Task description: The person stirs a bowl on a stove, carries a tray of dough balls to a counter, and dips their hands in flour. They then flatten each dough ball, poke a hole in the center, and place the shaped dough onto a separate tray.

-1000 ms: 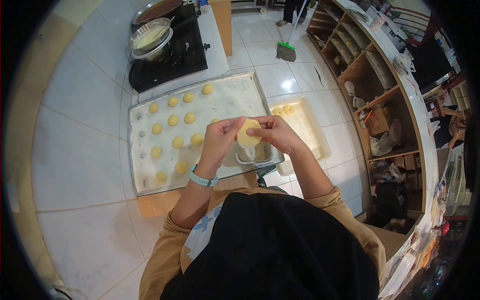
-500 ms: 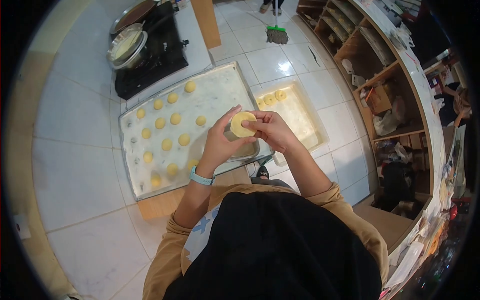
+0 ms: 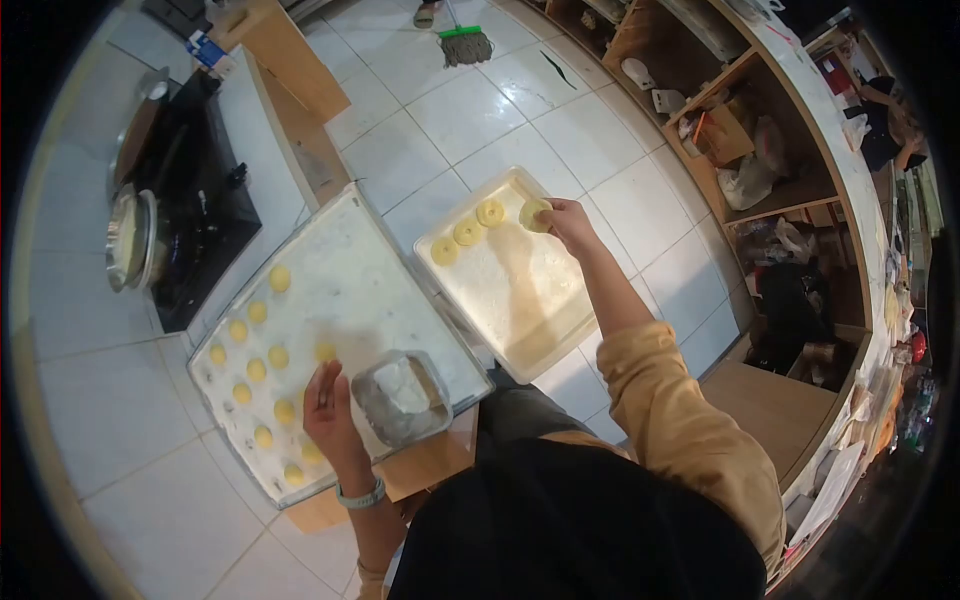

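A flattened yellow dough ring (image 3: 534, 214) is pinched in my right hand (image 3: 568, 228), over the far right corner of a pale rectangular tray (image 3: 520, 368). Several dough rings (image 3: 468, 233) with dimpled or holed centres lie along that tray's far side. My left hand (image 3: 335, 420) is open and empty above a large floured tray (image 3: 350, 225), just short of a round dough ball (image 3: 325, 351). More dough balls (image 3: 278, 355) are spread over the floured surface. Beside my left hand sits a clear square container (image 3: 403, 398) with white powder inside.
A black stove (image 3: 205, 210) with metal bowls (image 3: 130, 238) stands on the left. Wooden shelving (image 3: 790, 170) with bags runs along the right. On the tiled floor ahead are a mop (image 3: 465, 48) and another person's foot (image 3: 425, 15).
My hands, together around the dough piece before, have separated. The right has carried it right to the pale tray; the left has moved down-left near the dough balls. The view has shifted.
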Motion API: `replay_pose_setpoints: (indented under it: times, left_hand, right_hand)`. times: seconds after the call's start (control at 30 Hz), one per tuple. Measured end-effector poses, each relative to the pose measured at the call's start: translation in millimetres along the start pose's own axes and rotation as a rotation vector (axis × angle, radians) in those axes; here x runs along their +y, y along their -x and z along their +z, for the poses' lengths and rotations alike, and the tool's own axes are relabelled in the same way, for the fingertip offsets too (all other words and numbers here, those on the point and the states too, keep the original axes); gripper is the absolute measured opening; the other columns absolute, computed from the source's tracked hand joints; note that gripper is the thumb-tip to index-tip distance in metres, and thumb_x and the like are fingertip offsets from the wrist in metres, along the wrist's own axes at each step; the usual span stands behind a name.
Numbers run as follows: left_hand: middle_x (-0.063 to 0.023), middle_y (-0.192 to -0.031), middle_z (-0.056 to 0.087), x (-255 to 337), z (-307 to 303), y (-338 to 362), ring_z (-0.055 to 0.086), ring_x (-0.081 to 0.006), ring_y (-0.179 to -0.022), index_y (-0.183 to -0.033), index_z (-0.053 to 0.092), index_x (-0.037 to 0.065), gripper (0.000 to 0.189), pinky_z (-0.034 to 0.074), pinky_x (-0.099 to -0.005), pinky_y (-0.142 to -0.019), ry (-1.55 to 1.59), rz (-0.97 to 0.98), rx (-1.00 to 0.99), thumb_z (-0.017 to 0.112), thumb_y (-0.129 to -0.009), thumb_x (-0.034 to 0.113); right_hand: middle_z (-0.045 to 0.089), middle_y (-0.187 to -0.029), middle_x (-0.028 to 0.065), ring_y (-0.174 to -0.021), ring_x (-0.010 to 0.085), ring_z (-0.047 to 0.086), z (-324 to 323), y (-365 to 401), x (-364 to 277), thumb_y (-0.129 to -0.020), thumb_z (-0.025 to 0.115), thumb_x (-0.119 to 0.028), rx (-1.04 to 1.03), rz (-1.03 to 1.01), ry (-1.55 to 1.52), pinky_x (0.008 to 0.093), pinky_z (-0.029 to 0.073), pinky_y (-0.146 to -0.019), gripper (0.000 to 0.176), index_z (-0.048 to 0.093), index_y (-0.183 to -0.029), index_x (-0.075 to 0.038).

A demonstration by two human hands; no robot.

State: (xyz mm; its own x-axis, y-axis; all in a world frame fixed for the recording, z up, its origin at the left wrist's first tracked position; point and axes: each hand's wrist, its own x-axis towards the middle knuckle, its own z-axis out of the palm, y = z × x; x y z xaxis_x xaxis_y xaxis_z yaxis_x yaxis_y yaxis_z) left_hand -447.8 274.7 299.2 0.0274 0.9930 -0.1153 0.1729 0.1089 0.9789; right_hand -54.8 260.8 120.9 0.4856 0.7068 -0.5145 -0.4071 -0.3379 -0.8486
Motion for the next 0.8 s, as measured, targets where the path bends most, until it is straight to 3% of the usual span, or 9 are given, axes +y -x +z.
replay_pose_setpoints:
  times: [0.07, 0.13, 0.27, 0.37, 0.43, 0.57, 0.63, 0.8]
  left_hand:
    - [-0.0127, -0.106, 0.058, -6.2, -2.7, -0.1, 0.055, -0.0173, -0.099, -0.111, 0.051, -0.005, 0.029, 0.043, -0.0260, -0.086, -0.026, -0.042, 0.053, 0.056, -0.083, 0.003]
    - [-0.0118, -0.101, 0.060, -10.0, -5.3, 1.4, 0.056, -0.0161, -0.095, -0.107, 0.054, -0.005, 0.024, 0.043, -0.0258, -0.084, -0.089, -0.094, 0.139, 0.055, -0.084, 0.005]
    - [-0.0089, -0.100, 0.061, -20.5, -14.5, 7.0, 0.057, -0.0156, -0.096, -0.106, 0.056, -0.001, 0.026, 0.042, -0.0276, -0.085, -0.152, -0.134, 0.167, 0.057, -0.085, 0.013]
    - [-0.0085, -0.099, 0.061, -24.3, -19.1, 9.0, 0.057, -0.0158, -0.095, -0.104, 0.057, -0.001, 0.025, 0.042, -0.0285, -0.085, -0.150, -0.183, 0.195, 0.056, -0.086, 0.015]
    - [-0.0084, -0.098, 0.061, -24.4, -20.2, 8.4, 0.057, -0.0159, -0.094, -0.103, 0.057, 0.000, 0.023, 0.042, -0.0291, -0.085, -0.101, -0.198, 0.208, 0.056, -0.086, 0.015]
    - [-0.0090, -0.098, 0.062, -21.9, -18.0, 4.8, 0.057, -0.0163, -0.094, -0.102, 0.057, 0.000, 0.022, 0.043, -0.0291, -0.085, -0.087, -0.199, 0.228, 0.056, -0.086, 0.015]
    - [-0.0102, -0.095, 0.062, -21.3, -14.3, 2.7, 0.058, -0.0164, -0.090, -0.100, 0.057, -0.002, 0.020, 0.044, -0.0279, -0.083, -0.042, -0.194, 0.256, 0.055, -0.085, 0.011]
    - [-0.0105, -0.094, 0.062, -24.2, -12.0, 0.9, 0.058, -0.0166, -0.089, -0.100, 0.057, -0.002, 0.020, 0.045, -0.0284, -0.083, -0.032, -0.195, 0.242, 0.055, -0.086, 0.011]
  right_hand:
    - [0.063, -0.087, 0.0115, -0.079, 0.0188, 0.062, -4.8, -40.0, 19.8, -0.069, 0.059, -0.003, 0.047, 0.005, 0.133, 0.0288, 0.050, -0.067, 0.034, 0.059, -0.102, 0.005]
    - [0.063, -0.084, 0.0087, -0.078, 0.0168, 0.060, 4.0, -65.1, 30.4, -0.068, 0.058, -0.004, 0.152, -0.047, 0.477, 0.0271, 0.047, -0.068, 0.033, 0.061, -0.099, 0.002]
    - [0.064, -0.079, 0.0099, -0.075, 0.0168, 0.060, 24.3, -96.4, 40.7, -0.066, 0.057, -0.007, 0.216, -0.092, 0.552, 0.0284, 0.046, -0.067, 0.030, 0.064, -0.095, -0.001]
    - [0.063, -0.082, 0.0156, -0.077, 0.0236, 0.061, 30.9, -98.7, 45.2, -0.068, 0.055, -0.007, 0.205, -0.202, 0.690, 0.0316, 0.047, -0.069, 0.030, 0.062, -0.097, -0.001]
    - [0.061, -0.087, 0.0203, -0.081, 0.0314, 0.060, 31.0, -95.0, 42.7, -0.070, 0.053, -0.006, 0.295, -0.452, 0.870, 0.0365, 0.048, -0.072, 0.031, 0.060, -0.100, -0.001]
    - [0.060, -0.093, 0.0192, -0.087, 0.0340, 0.059, 29.0, -62.8, 32.9, -0.074, 0.050, -0.005, 0.297, -0.523, 1.060, 0.0398, 0.048, -0.075, 0.035, 0.054, -0.109, -0.006]
    - [0.059, -0.096, 0.0188, -0.088, 0.0340, 0.058, 30.2, -51.8, 29.3, -0.079, 0.047, -0.012, 0.195, -0.239, 1.254, 0.0427, 0.047, -0.074, 0.035, 0.049, -0.114, -0.010]
    - [0.059, -0.095, 0.0189, -0.088, 0.0345, 0.058, 32.5, -50.9, 23.4, -0.084, 0.042, -0.021, 0.048, -0.046, 1.311, 0.0439, 0.047, -0.076, 0.036, 0.045, -0.119, -0.014]
